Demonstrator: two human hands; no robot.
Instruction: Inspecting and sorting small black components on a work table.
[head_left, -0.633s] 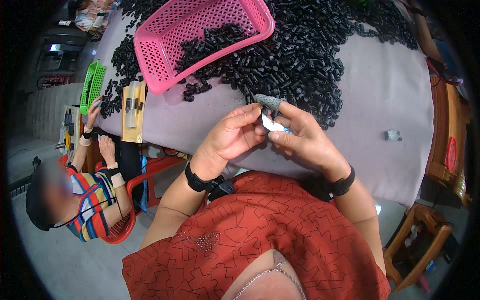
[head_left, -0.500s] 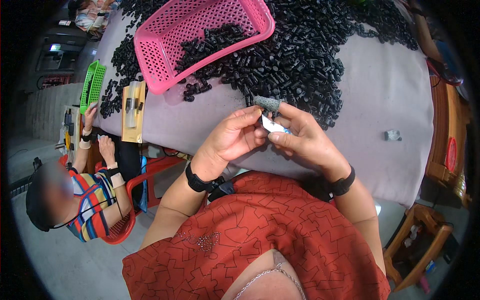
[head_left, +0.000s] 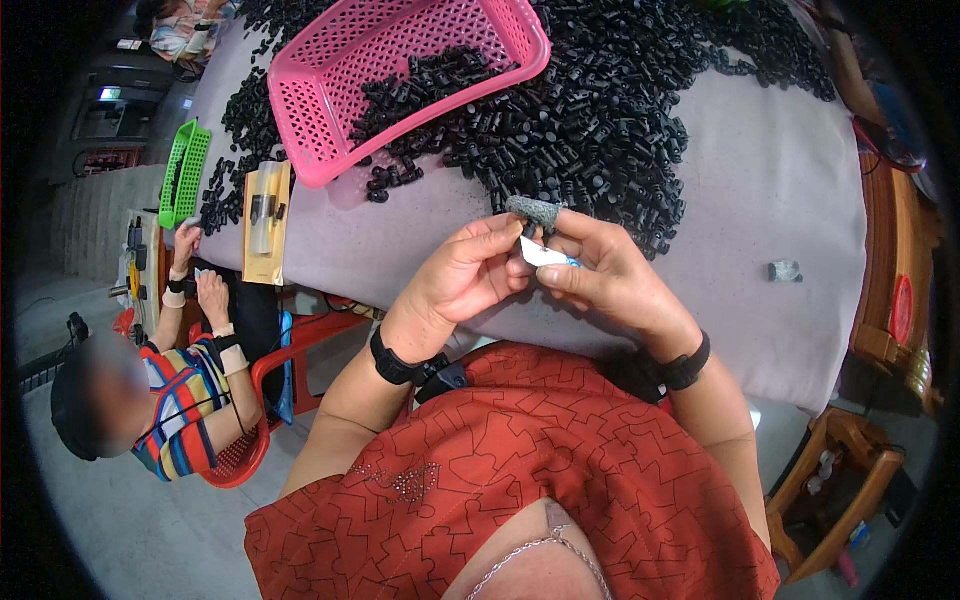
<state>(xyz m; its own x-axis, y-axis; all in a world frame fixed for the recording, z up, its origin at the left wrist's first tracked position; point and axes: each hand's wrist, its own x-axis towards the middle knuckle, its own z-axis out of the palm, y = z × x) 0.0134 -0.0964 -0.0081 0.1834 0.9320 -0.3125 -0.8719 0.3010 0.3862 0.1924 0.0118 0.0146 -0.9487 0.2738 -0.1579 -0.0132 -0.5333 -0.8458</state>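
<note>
Both hands pinching a small white piece (head_left: 545,254), left hand (head_left: 462,280) touching right hand (head_left: 612,275), near table edge (head_left: 640,345), black parts (head_left: 590,120) heaped just beyond, pink basket (head_left: 330,90) further left

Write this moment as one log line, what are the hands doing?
left hand + right hand: together on small white piece | behind: black parts pile | pink basket

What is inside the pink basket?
The pink basket holds a heap of small black parts at its right end; the left end shows bare mesh. Whatever lies under the heap is covered.
</note>
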